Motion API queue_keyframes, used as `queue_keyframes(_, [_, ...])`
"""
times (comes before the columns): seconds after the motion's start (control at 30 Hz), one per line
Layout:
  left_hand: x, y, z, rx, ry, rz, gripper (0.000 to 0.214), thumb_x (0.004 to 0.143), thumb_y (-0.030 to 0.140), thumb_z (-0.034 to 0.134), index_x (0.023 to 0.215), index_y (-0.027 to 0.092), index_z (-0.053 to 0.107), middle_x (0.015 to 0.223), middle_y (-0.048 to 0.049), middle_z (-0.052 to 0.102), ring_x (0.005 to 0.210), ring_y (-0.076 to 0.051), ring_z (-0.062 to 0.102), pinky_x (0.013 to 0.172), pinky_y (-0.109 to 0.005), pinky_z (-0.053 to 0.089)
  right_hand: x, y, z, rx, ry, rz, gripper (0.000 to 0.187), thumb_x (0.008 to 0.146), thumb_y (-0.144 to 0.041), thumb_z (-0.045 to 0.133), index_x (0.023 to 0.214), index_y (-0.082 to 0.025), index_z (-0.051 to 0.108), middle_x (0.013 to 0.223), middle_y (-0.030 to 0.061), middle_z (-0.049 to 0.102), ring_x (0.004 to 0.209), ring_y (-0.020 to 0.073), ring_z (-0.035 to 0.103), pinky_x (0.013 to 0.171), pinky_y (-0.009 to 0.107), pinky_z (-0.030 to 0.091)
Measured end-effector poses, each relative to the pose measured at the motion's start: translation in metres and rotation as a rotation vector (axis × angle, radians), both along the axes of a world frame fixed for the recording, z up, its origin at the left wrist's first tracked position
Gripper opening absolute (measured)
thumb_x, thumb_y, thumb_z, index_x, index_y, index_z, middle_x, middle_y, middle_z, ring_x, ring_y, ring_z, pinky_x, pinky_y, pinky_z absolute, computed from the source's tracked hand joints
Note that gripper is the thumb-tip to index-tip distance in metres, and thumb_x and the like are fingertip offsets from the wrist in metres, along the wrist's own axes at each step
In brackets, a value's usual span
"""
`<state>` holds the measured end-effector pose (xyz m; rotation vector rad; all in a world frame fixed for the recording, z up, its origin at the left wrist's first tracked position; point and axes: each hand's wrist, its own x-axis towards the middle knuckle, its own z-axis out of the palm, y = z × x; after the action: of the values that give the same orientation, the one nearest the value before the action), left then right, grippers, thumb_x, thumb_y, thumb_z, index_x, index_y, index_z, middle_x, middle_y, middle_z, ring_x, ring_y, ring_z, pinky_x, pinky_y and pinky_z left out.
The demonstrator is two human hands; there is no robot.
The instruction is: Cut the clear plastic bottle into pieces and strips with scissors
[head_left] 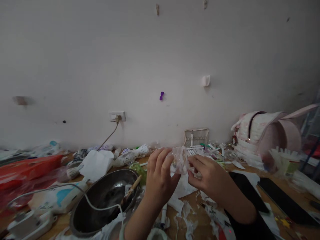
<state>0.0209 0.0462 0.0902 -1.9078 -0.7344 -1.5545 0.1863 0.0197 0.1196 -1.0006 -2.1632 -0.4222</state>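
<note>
Both hands are raised over a cluttered wooden table (192,203) and hold a small crumpled piece of clear plastic (180,159) between them. My left hand (160,178) wraps its fingers round the plastic's left side. My right hand (208,178) pinches the right side with thumb and fingertips. Torn white paper scraps (183,195) lie on the table just below the hands.
A dark metal bowl (105,200) with a wooden-handled brush (131,190) sits lower left, crossed by a white cable. Red plastic bag (27,168) far left, white paper (96,163), a wall socket (117,116), a pink bag (260,136) and a black phone (283,200) at right.
</note>
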Motion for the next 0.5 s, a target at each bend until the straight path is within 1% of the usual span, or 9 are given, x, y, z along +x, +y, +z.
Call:
queue_keyframes(0.1, [0.001,-0.002,0.002,-0.049,-0.003,0.038,0.042,0.073,0.012,0.061,0.111,0.017,0.045,0.106,-0.0129,0.063,0.104,-0.027,0.055,0.090,-0.046,0.045,-0.002,0.004,-0.002,0.075,-0.085,-0.027,0.021,0.077,-0.010,0.043,0.086,-0.007,0.061,0.076,0.0098,0.061,0.069,0.0233,0.057,0.063,0.037,0.048])
queue_keyframes(0.17, [0.000,-0.003,0.004,-0.122,0.024,0.068,0.043,0.071,0.014,0.062,0.111,0.016,0.047,0.105,-0.0135,0.064,0.101,-0.029,0.057,0.088,-0.047,0.047,-0.004,0.007,-0.005,0.047,-0.120,-0.075,0.021,0.079,-0.011,0.041,0.082,-0.008,0.062,0.075,0.0112,0.061,0.070,0.0252,0.059,0.064,0.038,0.047])
queue_keyframes(0.2, [0.000,-0.004,0.006,-0.182,0.049,0.083,0.044,0.070,0.017,0.064,0.111,0.016,0.048,0.104,-0.0140,0.065,0.099,-0.030,0.058,0.086,-0.047,0.048,-0.004,0.008,-0.007,0.014,-0.129,-0.097,0.022,0.079,-0.011,0.041,0.077,-0.009,0.063,0.072,0.0111,0.061,0.068,0.0249,0.059,0.062,0.037,0.045])
queue_keyframes(0.23, [-0.002,-0.004,0.008,-0.262,0.079,0.093,0.045,0.069,0.020,0.066,0.110,0.015,0.049,0.103,-0.0144,0.065,0.095,-0.030,0.059,0.083,-0.047,0.049,-0.005,0.009,-0.009,-0.023,-0.133,-0.109,0.024,0.080,-0.012,0.040,0.072,-0.011,0.063,0.068,0.0105,0.061,0.064,0.0237,0.058,0.060,0.036,0.043])
queue_keyframes(0.3, [-0.007,-0.005,0.013,-0.488,0.142,0.085,0.043,0.067,0.026,0.068,0.106,0.014,0.053,0.097,-0.0140,0.067,0.089,-0.031,0.062,0.076,-0.047,0.051,-0.006,0.010,-0.012,-0.088,-0.138,-0.104,0.027,0.080,-0.014,0.041,0.061,-0.014,0.060,0.060,0.0077,0.060,0.057,0.0197,0.055,0.055,0.032,0.036])
queue_keyframes(0.37, [-0.015,-0.004,0.019,-0.762,0.185,0.009,0.037,0.066,0.031,0.069,0.097,0.016,0.058,0.090,-0.0117,0.068,0.084,-0.031,0.064,0.072,-0.044,0.051,-0.006,0.009,-0.014,-0.148,-0.129,-0.083,0.027,0.080,-0.015,0.045,0.055,-0.017,0.055,0.054,0.0019,0.056,0.050,0.0142,0.050,0.051,0.029,0.030])
queue_keyframes(0.4, [-0.020,-0.004,0.021,-0.894,0.180,-0.045,0.037,0.065,0.035,0.069,0.096,0.016,0.060,0.088,-0.0104,0.069,0.080,-0.029,0.065,0.070,-0.041,0.051,-0.006,0.008,-0.014,-0.173,-0.124,-0.074,0.027,0.081,-0.017,0.047,0.055,-0.017,0.053,0.053,-0.0006,0.054,0.050,0.0122,0.048,0.050,0.028,0.028])
queue_keyframes(0.43, [-0.025,-0.003,0.023,-0.997,0.154,-0.104,0.037,0.067,0.040,0.068,0.096,0.017,0.062,0.085,-0.0088,0.070,0.075,-0.026,0.065,0.068,-0.038,0.051,-0.006,0.007,-0.013,-0.194,-0.096,-0.056,0.028,0.083,-0.019,0.047,0.056,-0.018,0.051,0.055,-0.0020,0.053,0.052,0.0110,0.048,0.051,0.027,0.029])
queue_keyframes(0.5, [-0.032,-0.002,0.026,-1.107,0.071,-0.212,0.039,0.069,0.045,0.065,0.098,0.017,0.064,0.084,-0.0071,0.070,0.072,-0.022,0.064,0.066,-0.034,0.050,-0.006,0.004,-0.010,-0.236,0.036,0.020,0.022,0.088,-0.025,0.048,0.068,-0.018,0.054,0.067,-0.0017,0.056,0.064,0.0109,0.052,0.059,0.024,0.037])
